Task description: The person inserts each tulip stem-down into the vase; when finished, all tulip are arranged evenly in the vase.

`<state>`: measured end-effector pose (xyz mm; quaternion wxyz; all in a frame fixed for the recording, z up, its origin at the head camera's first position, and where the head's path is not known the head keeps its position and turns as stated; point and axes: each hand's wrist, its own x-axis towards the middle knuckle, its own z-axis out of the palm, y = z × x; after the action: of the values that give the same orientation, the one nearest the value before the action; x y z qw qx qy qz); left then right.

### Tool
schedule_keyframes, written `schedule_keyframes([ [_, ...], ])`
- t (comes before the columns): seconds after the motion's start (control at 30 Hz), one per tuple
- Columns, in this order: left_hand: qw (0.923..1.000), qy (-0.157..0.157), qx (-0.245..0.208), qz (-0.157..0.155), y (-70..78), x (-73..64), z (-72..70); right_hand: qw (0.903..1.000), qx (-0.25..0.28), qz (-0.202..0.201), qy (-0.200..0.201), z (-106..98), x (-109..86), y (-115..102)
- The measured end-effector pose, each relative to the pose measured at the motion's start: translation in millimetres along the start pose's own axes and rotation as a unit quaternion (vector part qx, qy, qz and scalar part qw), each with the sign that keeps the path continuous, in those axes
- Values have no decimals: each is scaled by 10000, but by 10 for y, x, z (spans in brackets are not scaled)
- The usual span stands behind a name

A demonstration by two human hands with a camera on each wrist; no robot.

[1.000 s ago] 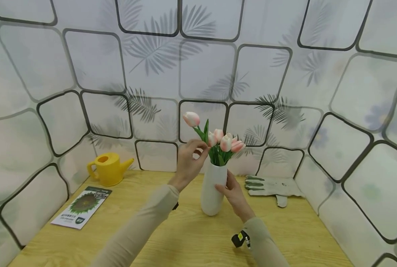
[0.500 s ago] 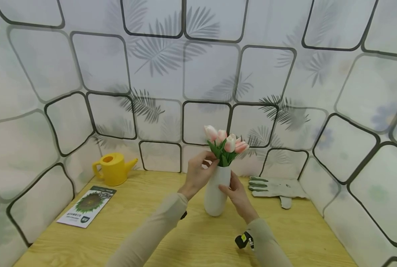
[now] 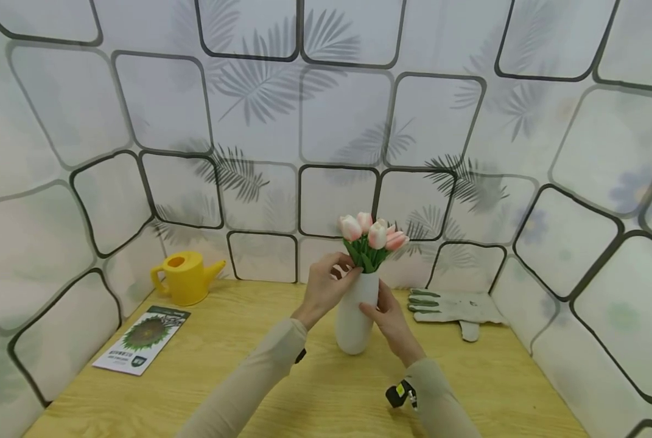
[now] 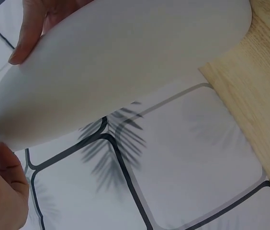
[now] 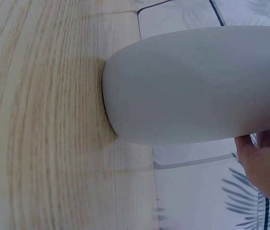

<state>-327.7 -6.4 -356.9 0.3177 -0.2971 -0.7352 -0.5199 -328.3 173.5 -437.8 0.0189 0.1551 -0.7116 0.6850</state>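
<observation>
Pink-and-white tulips (image 3: 377,234) with green leaves stand in a tall white vase (image 3: 354,322) on the wooden table. My left hand (image 3: 328,286) is at the left of the vase's mouth, its thumb and fingers pinching the leftmost tulip (image 3: 350,227) low among the leaves. The pinched stem itself is hidden behind the fingers. On the other side, my right hand (image 3: 388,316) grips the upper part of the vase. In the left wrist view, the right thumb (image 4: 25,45) lies against the vase wall. The right wrist view has the vase base (image 5: 120,96) on the tabletop.
A yellow watering can (image 3: 185,278) stands at the back left, with a sunflower seed packet (image 3: 142,339) in front of it. Grey-green gardening gloves (image 3: 454,307) lie to the right of the vase. Patterned walls (image 3: 336,134) enclose the table's back and sides.
My left hand has moved down and slightly right, lowering the tulip from above the bunch into the vase. The right hand has kept its grip on the vase.
</observation>
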Motion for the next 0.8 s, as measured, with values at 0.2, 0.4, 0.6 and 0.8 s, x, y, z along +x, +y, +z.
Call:
schedule_keyframes([
  [0.2, 9992, 243, -224, -243, 18, -8, -8, 10000, 42, 48, 25, 23, -15, 8],
  [0.4, 9987, 100, -180, -456, -3, -47, -21, 10000, 38, 38, 57, 51, -15, 7],
  [0.6, 9989, 166, -227, -364, -1, -54, -18, 10000, -3, 10, 44, 48, -7, -2],
  [0.8, 9992, 97, -194, -340, 11, -55, -20, 10000, -47, 68, 34, 49, -13, -8],
])
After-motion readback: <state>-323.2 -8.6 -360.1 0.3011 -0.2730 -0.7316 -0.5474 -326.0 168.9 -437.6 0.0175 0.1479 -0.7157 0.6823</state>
